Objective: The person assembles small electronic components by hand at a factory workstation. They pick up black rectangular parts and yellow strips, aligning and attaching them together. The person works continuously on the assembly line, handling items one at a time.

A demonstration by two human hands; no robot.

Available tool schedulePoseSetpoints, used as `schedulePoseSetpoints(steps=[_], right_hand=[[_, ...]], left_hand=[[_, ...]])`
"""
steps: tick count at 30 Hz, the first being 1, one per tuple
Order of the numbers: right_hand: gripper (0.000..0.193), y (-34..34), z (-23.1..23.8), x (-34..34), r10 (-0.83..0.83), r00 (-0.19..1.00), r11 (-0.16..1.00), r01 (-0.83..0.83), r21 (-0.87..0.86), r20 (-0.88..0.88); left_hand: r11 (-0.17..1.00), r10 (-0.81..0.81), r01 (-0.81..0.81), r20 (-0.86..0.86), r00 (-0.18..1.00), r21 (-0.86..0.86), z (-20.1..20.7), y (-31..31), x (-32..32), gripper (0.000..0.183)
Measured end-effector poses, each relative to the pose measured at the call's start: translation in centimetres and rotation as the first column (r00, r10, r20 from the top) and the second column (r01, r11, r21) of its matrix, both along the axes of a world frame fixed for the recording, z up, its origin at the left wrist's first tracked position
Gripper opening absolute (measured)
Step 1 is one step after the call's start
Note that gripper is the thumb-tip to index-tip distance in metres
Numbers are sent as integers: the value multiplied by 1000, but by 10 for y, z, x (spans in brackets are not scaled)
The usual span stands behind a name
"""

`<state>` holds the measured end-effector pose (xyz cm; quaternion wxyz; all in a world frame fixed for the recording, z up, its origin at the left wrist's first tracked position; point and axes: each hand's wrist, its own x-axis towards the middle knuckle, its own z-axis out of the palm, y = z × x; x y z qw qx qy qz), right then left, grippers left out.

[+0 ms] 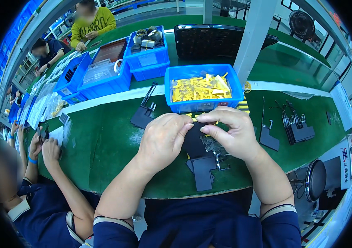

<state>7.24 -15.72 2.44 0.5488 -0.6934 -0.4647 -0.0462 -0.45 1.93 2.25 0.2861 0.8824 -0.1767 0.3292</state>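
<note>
My left hand [162, 140] and my right hand [234, 131] meet fingertip to fingertip over the bench, both pinched. Between them shows a small yellow strip [195, 119], mostly covered by the fingers. Just under the fingertips is a flat black piece [194, 140]; whether the fingers also touch it I cannot tell. Closer to me lie several dark grey L-shaped parts [203, 173], overlapping, with metal brackets and clear film beside them. Beyond my hands stands a blue bin [202, 108] heaped with yellow strips [200, 88]. More yellow strips [242, 107] lie behind my right hand.
Left of my hands is a grey part with cables [142, 118]; similar parts [270, 140] and a cabled stack [297, 130] sit at right. Blue bins [105, 84] and a black tray [209, 41] stand farther back. A metal post [256, 37] rises behind. Co-workers sit at left.
</note>
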Motion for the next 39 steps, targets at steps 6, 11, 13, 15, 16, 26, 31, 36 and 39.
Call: schedulePoseSetpoints(steps=[6,11,13,15,16,26,31,36,39], right_hand=[[17,-2,-3,-4,-8,999,1000,9,24,-34],[22,2,-6,-3,23,985,996,-9,84,-170],[25,3,-4,-6,47,923,994,-4,113,-381],[27,3,-5,-5,49,921,994,-8,106,-387],[28,3,-5,-4,49,920,995,-9,103,-389],[12,1,-7,0,26,977,1000,-26,3,-213],[11,4,-11,-3,22,899,996,19,90,-437],[11,3,-14,3,-23,921,990,76,122,-389],[11,5,-18,4,-23,931,990,72,124,-364]], left_hand=[[1000,-18,18,-2,1000,-12,2,-4,-3,5],[999,16,-17,-18,1000,-34,2,-3,-2,5],[998,36,-38,-47,998,-48,3,-1,-3,6],[997,29,-32,-50,998,-69,-1,0,-1,7],[997,24,-28,-52,998,-79,-2,0,0,7],[998,14,-20,-93,996,-59,-2,0,-2,8],[940,0,-98,-289,957,-326,5,-1,-2,12],[843,-149,-84,-380,913,-531,-3,9,0,16],[829,-163,-87,-388,907,-553,-3,10,0,12]])
